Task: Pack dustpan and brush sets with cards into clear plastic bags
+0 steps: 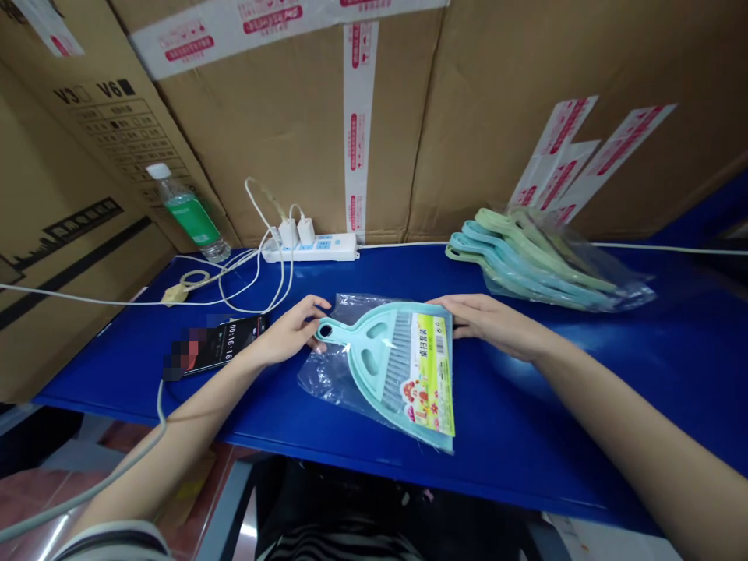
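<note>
A light-blue mini dustpan and brush set point(365, 354) lies in a clear plastic bag near the middle of the table, handle to the left. Its yellow-green printed label point(431, 374) faces up on the right side. My left hand point(298, 331) grips the bagged set at the handle's end, by the hanging hole. At the upper right corner, my right hand point(488, 318) holds the wide edge, with some fingertips hidden by the set and the bag.
Behind my right hand lies a pile of bagged green and blue dustpan sets point(526, 261). A lit phone point(225, 343) is by my left forearm. White cables run from a power strip point(321, 248) near a water bottle point(192, 218). Cardboard point(292, 117) walls the blue table's point(555, 436) back.
</note>
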Demonstrator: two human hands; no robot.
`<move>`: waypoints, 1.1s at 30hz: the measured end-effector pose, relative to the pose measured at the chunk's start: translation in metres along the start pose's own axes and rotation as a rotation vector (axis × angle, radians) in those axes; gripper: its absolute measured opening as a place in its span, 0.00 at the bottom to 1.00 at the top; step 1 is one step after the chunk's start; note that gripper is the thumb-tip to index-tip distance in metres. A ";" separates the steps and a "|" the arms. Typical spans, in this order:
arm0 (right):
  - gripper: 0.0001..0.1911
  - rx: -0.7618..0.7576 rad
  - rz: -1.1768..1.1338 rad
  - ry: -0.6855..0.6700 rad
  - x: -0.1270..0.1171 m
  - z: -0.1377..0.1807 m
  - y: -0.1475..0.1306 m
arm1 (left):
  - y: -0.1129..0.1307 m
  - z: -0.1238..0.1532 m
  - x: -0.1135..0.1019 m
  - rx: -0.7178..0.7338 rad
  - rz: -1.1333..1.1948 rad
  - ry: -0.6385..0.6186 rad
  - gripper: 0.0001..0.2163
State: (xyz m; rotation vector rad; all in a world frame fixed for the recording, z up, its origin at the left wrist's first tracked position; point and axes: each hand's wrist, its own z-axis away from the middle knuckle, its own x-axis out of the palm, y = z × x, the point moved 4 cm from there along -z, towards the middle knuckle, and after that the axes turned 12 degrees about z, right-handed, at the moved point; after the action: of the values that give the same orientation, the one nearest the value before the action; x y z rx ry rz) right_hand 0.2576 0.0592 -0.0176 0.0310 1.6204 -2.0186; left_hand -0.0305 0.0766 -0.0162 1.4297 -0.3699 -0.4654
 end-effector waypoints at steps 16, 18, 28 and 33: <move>0.55 0.004 -0.226 -0.115 0.007 0.002 0.006 | 0.000 -0.001 0.001 -0.045 0.030 0.001 0.06; 0.58 0.002 -0.227 -0.123 0.010 0.003 0.005 | 0.000 -0.001 0.002 -0.051 0.040 0.000 0.06; 0.61 0.029 -0.154 -0.040 0.003 -0.003 0.015 | 0.007 0.000 -0.004 -0.038 0.006 0.047 0.06; 0.55 -0.006 -0.004 0.026 -0.002 -0.002 0.014 | 0.007 0.000 -0.009 -0.041 -0.049 0.058 0.06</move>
State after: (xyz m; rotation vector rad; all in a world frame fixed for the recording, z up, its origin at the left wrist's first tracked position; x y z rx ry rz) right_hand 0.2642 0.0604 -0.0302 0.0527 1.6437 -2.0245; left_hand -0.0371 0.0820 -0.0090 1.4113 -0.2781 -0.4678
